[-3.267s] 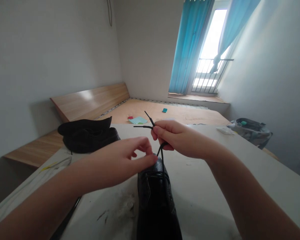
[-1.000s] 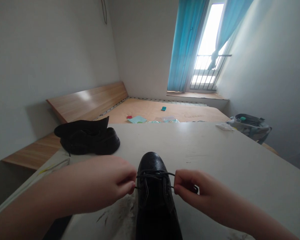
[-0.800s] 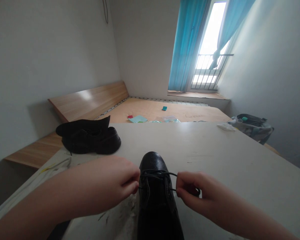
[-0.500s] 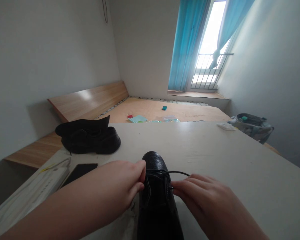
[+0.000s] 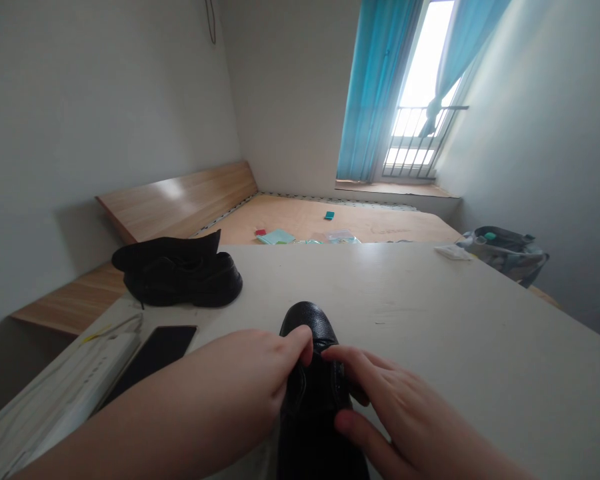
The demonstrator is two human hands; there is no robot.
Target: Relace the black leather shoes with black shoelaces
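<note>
The right hand [image 5: 400,400] has its grip spread; from here I can't tell whether the left hand [image 5: 263,373], grip curled, pinches the thin black lace [image 5: 324,344]. Beneath, at six o'clock, sits the black leather shoe [image 5: 313,420]; I'd tighten evenly.

Black leather shoe [image 5: 317,393] lies on smooth white table [image 5: 430,320], bare left hand [image 5: 279,365] at its left, bare right hand [image 5: 383,393] opposite; another black shoe [image 5: 207,283] behind, farther left.

White table [image 5: 445,313]: black shoe [image 5: 306,316] front middle, second shoe [image 5: 180,283] left, dark slab [image 5: 153,355], white packet [image 5: 453,253] right.
</note>
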